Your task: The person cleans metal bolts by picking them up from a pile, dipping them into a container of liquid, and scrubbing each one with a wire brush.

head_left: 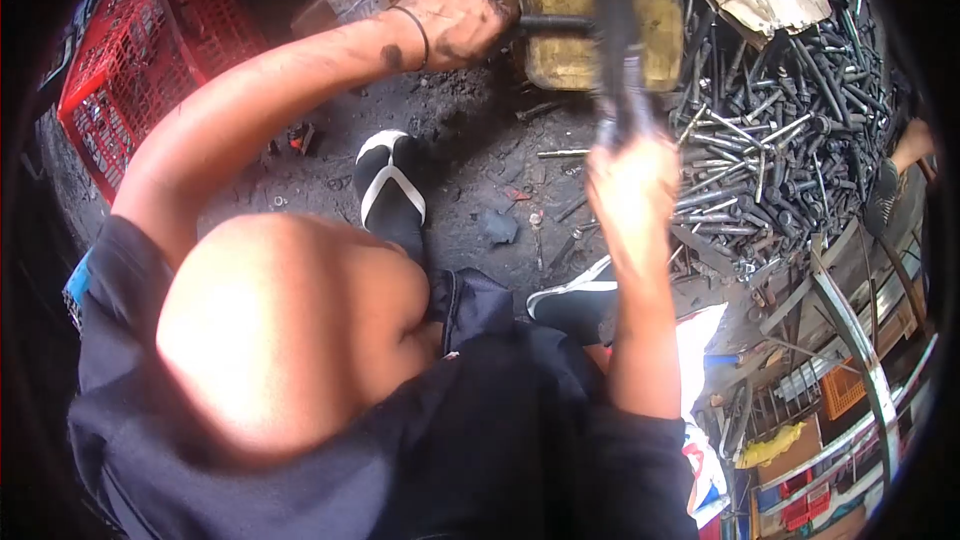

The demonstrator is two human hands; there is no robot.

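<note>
Left hand: fingers curled tight round a bolt, held over a yellow pan | Right hand: fist closed on a blurred tool crossing the bolt | Step: probably working the bolt | Next needs: a firm hold | Bolt pile at right

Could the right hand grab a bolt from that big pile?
Probably yes: the bolt pile lies just beside the right hand, nothing between, though that hand grips a blurred dark tool.

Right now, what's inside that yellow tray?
The yellow tray shows only a grimy bare bottom. The bolt in the left hand and the blurred tool in the right hand cover its middle.
</note>
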